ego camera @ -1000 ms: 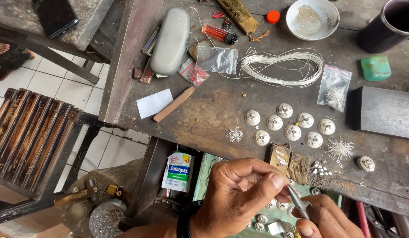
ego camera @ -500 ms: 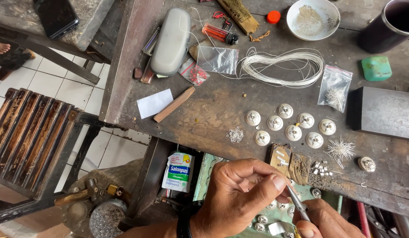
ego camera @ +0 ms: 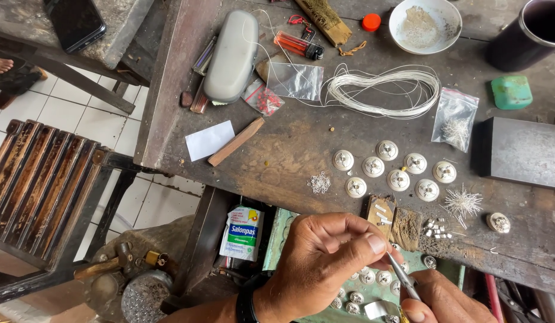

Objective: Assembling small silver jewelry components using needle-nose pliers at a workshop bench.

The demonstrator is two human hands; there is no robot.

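The left hand [ego camera: 325, 263] curls its thumb and fingers together at their tips, pinching something too small to see. The right hand [ego camera: 448, 299] is closed around thin shiny metal tweezers [ego camera: 403, 278], and the tweezer tips touch the left fingertips. Both hands sit low, over a green tray [ego camera: 277, 239] with little round silver buttons [ego camera: 373, 278] in it. On the worn brown wooden bench [ego camera: 289, 149] above lie more round silver pieces [ego camera: 397, 170] and a coil of white wire [ego camera: 382, 90].
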